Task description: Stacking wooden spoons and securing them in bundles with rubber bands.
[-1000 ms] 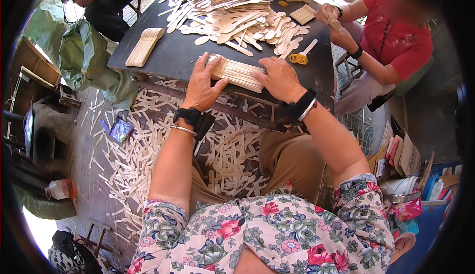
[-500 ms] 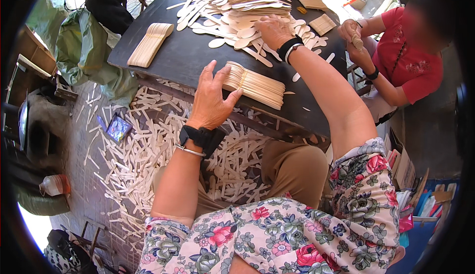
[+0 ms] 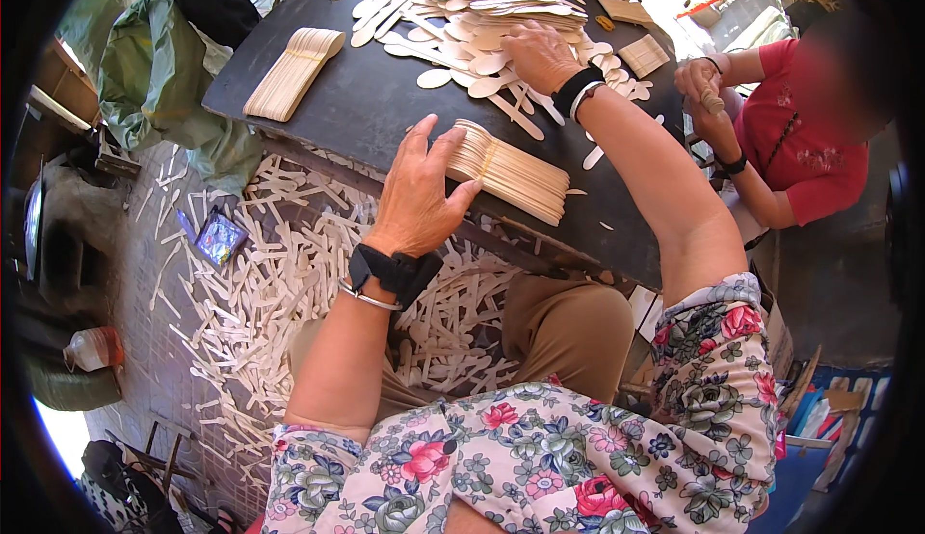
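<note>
My left hand (image 3: 424, 187) is at the near end of a banded bundle of wooden spoons (image 3: 515, 175) on the dark table. Its thumb and fingers are spread apart and touch the rounded end of the bundle. Farther off, my right hand (image 3: 541, 56) reaches into a large heap of loose wooden spoons (image 3: 462, 47). Its fingers curl down and close on spoons there; the thumb and what lies under the palm are hidden.
Another tied bundle (image 3: 294, 73) lies at the table's left. Small stacks (image 3: 644, 55) sit at the right, where a person in a red top (image 3: 785, 139) holds a small bundle. Loose spoons (image 3: 279, 312) cover the floor below. A green sack (image 3: 154, 81) hangs at the left.
The view has shifted slightly, so the table and bundle sit a little differently in it. My right hand stays at the heap, and my left hand stays by the bundle.
</note>
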A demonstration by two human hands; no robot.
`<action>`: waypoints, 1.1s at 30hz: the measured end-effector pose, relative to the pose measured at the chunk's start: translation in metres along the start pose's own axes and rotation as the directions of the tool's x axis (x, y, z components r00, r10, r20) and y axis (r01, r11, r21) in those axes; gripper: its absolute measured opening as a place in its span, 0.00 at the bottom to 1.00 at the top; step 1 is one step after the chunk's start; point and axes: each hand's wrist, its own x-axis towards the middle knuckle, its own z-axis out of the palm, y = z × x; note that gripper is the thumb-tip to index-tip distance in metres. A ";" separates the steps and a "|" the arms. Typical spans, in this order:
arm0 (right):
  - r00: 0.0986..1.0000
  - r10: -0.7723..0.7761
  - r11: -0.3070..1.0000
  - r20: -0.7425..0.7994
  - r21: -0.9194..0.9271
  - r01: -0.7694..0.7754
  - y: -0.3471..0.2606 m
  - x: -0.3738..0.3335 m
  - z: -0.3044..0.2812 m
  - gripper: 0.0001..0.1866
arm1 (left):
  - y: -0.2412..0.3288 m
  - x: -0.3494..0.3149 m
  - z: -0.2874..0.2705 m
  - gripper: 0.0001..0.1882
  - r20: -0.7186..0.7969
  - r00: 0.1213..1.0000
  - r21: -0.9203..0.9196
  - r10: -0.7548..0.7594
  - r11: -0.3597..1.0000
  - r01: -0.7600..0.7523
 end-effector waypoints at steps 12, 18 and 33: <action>1.000 -0.026 1.000 -0.002 -0.011 0.026 0.014 -0.010 -0.018 0.08 | 0.005 0.001 -0.003 0.30 0.005 1.000 -0.016 -0.016 1.000 0.016; 0.990 -0.135 0.990 0.043 0.054 0.133 0.006 -0.027 -0.021 0.06 | 0.005 0.000 -0.002 0.30 0.010 1.000 -0.011 -0.013 1.000 0.013; 0.993 -0.103 0.990 -0.059 0.088 0.108 -0.004 -0.037 -0.019 0.06 | 0.009 -0.003 -0.002 0.30 0.012 1.000 -0.013 0.013 1.000 -0.013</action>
